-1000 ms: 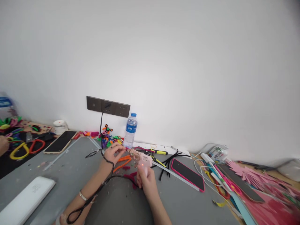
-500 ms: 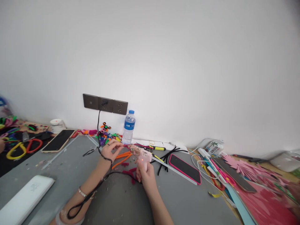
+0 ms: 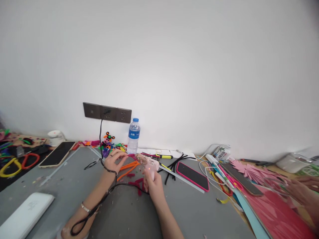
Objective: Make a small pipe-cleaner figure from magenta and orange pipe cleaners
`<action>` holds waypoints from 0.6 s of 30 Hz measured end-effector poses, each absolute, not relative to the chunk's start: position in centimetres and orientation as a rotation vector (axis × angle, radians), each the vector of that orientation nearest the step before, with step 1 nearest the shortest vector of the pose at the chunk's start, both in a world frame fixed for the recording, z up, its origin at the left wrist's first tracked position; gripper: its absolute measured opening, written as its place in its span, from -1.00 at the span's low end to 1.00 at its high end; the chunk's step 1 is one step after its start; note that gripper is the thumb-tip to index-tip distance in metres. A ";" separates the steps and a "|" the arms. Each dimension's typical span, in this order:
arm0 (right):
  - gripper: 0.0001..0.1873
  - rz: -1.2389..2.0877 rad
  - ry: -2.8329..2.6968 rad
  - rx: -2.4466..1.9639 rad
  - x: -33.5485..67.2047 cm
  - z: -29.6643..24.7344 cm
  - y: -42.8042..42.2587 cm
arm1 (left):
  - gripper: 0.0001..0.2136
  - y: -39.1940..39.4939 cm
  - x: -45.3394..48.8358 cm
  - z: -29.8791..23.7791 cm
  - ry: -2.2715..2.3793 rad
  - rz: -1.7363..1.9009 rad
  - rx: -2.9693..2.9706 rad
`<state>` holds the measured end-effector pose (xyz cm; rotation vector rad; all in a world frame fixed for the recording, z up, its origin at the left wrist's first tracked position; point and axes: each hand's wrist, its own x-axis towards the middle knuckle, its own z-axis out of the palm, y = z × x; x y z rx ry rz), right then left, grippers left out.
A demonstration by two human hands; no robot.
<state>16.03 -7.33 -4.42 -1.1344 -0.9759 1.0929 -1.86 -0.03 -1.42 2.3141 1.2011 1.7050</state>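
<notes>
My right hand (image 3: pixel 154 186) is wrapped around the handle of a pale pink glue gun (image 3: pixel 152 164), whose nozzle points left and whose small light glows red. Just left of the nozzle, the fingers of my left hand (image 3: pixel 113 162) pinch a short magenta pipe cleaner (image 3: pixel 131 155). A black cord (image 3: pixel 101 132) hangs from the wall socket and passes over my left forearm toward the gun. Orange pipe cleaners (image 3: pixel 130 165) lie between my hands, with magenta scraps (image 3: pixel 137 183) nearer to me. Black pipe cleaners (image 3: pixel 171 170) rest to the right of the gun.
A water bottle (image 3: pixel 134 133) stands against the wall beside colourful pipe-cleaner figures (image 3: pixel 108 143). Around the mat (image 3: pixel 194 212) lie a pink-cased phone (image 3: pixel 193 176), another phone (image 3: pixel 57 154), a white power bank (image 3: pixel 28 212) and scissors (image 3: pixel 11 167). Another person's hand (image 3: pixel 302 192) is at right, over red paper.
The whole view has shifted slightly to the right. My hands keep the glue gun nozzle close to the magenta pipe cleaner. More of the other person's hands shows at right.
</notes>
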 end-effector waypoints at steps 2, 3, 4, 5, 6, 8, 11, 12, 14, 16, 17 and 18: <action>-0.48 1.094 -0.944 -1.155 16.1 -4.4 -7.2 | -0.88 -0.1 -1.9 -1.3 1.194 1.718 2.298; -0.47 1.092 -0.923 -1.158 16.1 -4.3 -7.2 | -0.88 -0.1 -1.9 -1.3 1.187 1.726 2.278; -0.46 1.088 -0.904 -1.152 16.2 -4.2 -7.1 | -0.88 -0.1 -1.9 -1.2 1.184 1.732 2.248; -0.46 1.084 -0.888 -1.136 16.3 -4.1 -7.1 | -0.88 -0.1 -1.8 -1.2 1.185 1.733 2.207; -0.46 1.083 -0.874 -1.110 16.3 -3.9 -7.1 | -0.88 -0.2 -1.8 -1.1 1.188 1.729 2.148; -0.48 1.101 -0.852 -1.022 16.4 -3.1 -7.3 | -0.88 -0.2 -1.8 -1.1 1.190 1.704 2.013; -0.55 1.188 -0.813 -0.852 16.1 -1.0 -8.0 | -0.87 -0.1 -1.9 -1.0 1.187 1.674 1.874; -0.58 1.239 -0.797 -0.790 15.8 0.0 -8.4 | -0.86 -0.1 -1.9 -1.1 1.188 1.671 1.849; -0.66 1.351 -0.800 -0.670 15.1 2.1 -9.1 | -0.82 0.1 -1.9 -1.2 1.191 1.665 1.787; -0.71 1.346 -0.820 -0.638 14.0 4.5 -9.7 | -0.73 0.2 -1.7 -1.6 1.196 1.661 1.690; -0.70 1.311 -0.843 -0.654 13.3 5.7 -9.8 | -0.68 0.3 -1.5 -1.8 1.201 1.660 1.631; -0.67 1.278 -0.893 -0.682 12.5 6.8 -9.8 | -0.63 0.3 -1.2 -2.1 1.208 1.656 1.577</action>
